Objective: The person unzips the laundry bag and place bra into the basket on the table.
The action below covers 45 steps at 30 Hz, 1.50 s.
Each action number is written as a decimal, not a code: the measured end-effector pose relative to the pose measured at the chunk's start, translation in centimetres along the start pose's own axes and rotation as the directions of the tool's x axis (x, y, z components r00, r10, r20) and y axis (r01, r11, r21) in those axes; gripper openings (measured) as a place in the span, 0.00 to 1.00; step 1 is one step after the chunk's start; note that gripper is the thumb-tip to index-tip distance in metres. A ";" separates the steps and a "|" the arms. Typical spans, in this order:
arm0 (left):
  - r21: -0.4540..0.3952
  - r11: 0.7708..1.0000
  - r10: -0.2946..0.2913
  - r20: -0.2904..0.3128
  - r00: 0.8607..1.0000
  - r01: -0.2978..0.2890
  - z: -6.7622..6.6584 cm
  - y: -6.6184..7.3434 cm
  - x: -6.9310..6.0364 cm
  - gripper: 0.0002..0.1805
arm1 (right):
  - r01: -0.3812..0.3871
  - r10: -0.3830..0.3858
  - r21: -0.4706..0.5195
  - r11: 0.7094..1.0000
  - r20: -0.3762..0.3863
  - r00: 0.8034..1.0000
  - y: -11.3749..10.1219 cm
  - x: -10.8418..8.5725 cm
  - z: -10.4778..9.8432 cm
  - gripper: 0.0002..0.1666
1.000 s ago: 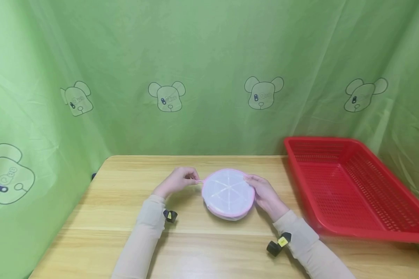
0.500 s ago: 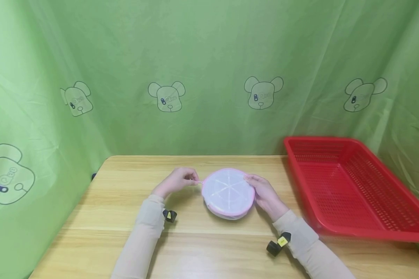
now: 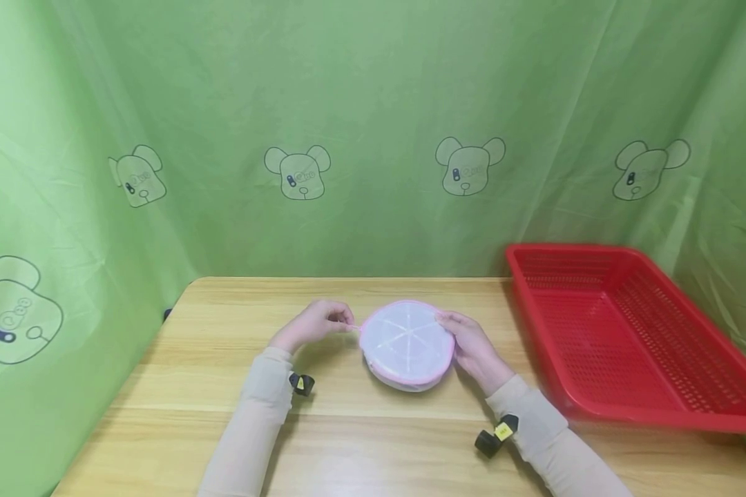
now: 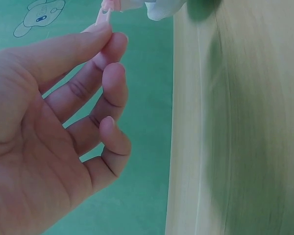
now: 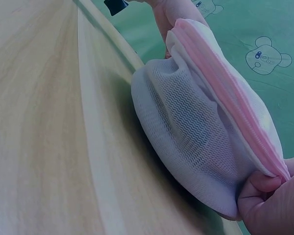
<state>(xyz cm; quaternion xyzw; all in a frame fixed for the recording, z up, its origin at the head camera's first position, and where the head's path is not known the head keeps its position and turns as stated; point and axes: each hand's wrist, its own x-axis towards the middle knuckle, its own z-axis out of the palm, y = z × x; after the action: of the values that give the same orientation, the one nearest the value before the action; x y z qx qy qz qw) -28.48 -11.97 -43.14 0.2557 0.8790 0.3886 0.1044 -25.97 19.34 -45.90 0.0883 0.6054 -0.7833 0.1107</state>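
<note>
A round white mesh laundry bag [image 3: 407, 342] with pink edging is held over the middle of the table, its flat top tilted up. In the right wrist view its soft mesh side and pink zipper [image 5: 235, 105] show. My left hand [image 3: 317, 322] pinches the pink zipper pull [image 4: 104, 15] between thumb and index finger, at the bag's left edge. The other left fingers curl loosely and touch nothing. My right hand [image 3: 472, 345] grips the bag's right edge, thumb on top. Its remaining fingers are mostly hidden by the bag in the head view.
A red plastic basket [image 3: 603, 352] with perforated walls stands at the table's right side, close to my right forearm. The wooden table [image 3: 360, 455] ends at a green curtain [image 3: 373, 228] printed with bear heads, which also hangs on both sides.
</note>
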 end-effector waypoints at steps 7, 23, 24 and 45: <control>-0.016 1.000 -0.007 0.017 1.000 0.007 0.0 0.0 0.0 0.05 | -0.003 0.003 0.003 1.000 -0.005 1.000 0.1 0.1 -0.1 0.09; 0.034 0.998 -0.038 -0.149 0.988 0.044 0.8 0.0 0.6 0.02 | 0.005 -0.004 -0.053 0.999 0.021 1.000 -0.4 -0.2 0.1 0.02; 0.036 0.998 -0.042 -0.155 0.987 0.048 0.9 0.0 0.7 0.02 | 0.007 -0.005 -0.063 0.998 0.020 1.000 -0.4 -0.2 0.1 0.02; 0.039 0.997 -0.051 -0.293 0.955 0.065 2.0 0.3 1.3 0.03 | 0.057 -0.060 -0.159 0.986 -0.012 0.998 -0.8 -0.1 -0.1 0.15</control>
<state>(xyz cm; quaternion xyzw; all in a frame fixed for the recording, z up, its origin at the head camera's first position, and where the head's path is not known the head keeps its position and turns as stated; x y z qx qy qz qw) -28.76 -9.85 -44.21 0.1724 0.9009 0.3977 -0.0211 -26.06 19.68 -45.18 0.0679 0.6688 -0.7349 0.0891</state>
